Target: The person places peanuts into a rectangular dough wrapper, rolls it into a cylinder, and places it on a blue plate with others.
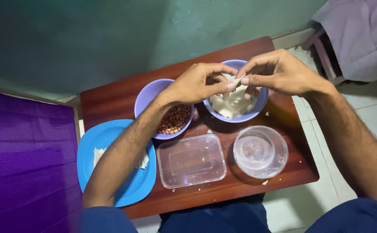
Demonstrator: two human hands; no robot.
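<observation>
While both my hands hover above the purple bowl point(261, 102) of white dough, my left hand point(197, 84) and right hand point(279, 73) pinch one small dough piece point(236, 80) between closed fingertips; a peanut bowl point(147, 92) sits beside.

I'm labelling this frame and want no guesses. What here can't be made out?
Head view:
- Blue plate: the left arm hides its middle and most of the white pieces on it.
- Peanut bowl: left hand covers part.
- White piece: mostly hidden by fingertips of both hands; right hand.
- Elbows: cut off by the bottom edge.
</observation>
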